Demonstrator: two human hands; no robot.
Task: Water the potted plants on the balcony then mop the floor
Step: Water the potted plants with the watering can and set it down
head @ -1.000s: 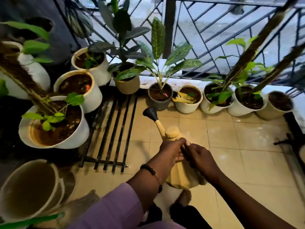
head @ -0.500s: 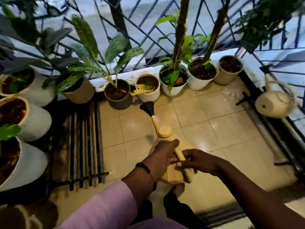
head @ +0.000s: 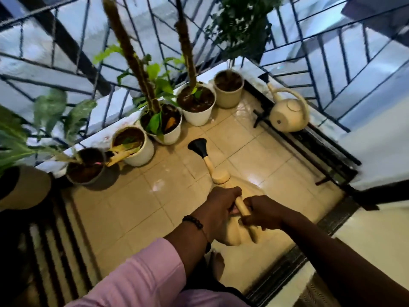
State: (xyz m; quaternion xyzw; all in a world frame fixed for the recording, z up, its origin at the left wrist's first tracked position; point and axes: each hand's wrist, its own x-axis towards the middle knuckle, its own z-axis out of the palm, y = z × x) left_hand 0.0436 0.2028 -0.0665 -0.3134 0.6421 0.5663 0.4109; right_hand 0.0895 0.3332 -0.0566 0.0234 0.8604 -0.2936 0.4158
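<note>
Fingers (head: 223,197) of the left hand (head: 218,209) are curled tight over the upper end of the handle (head: 243,212) of a cream watering can (head: 232,231), while those of the right hand (head: 262,212) are closed round the same handle from the other side, just below. Both hands are thus seen shut on the can, almost touching each other across the handle. A dark bead bracelet (head: 193,220) is worn on the left wrist, and a pink sleeve (head: 141,275) is pushed back on that forearm; the right forearm is bare.

The can is held low over the tiled floor (head: 137,209), its body mostly hidden under the hands. Its spout (head: 209,163) is pointed away from the person, and a black rose (head: 198,146) is fitted at its tip, aimed towards the row of pots but well short of them. No water is seen leaving it. A bare foot (head: 218,264) is visible on the tiles below the can.

Along the railing (head: 332,63) a line of pots is set: a grey pot (head: 93,173) at the left, then a white pot (head: 138,149) with yellowed leaves, two white pots (head: 197,109) with tall mossy poles, and a beige pot (head: 229,89) in the corner. A second watering can (head: 287,114) is placed apart on the dark sill (head: 321,147) at the right. A dark floor grate (head: 51,251) is seen at the left. The tiles near the corner look shiny; whether they are wet cannot be told.
</note>
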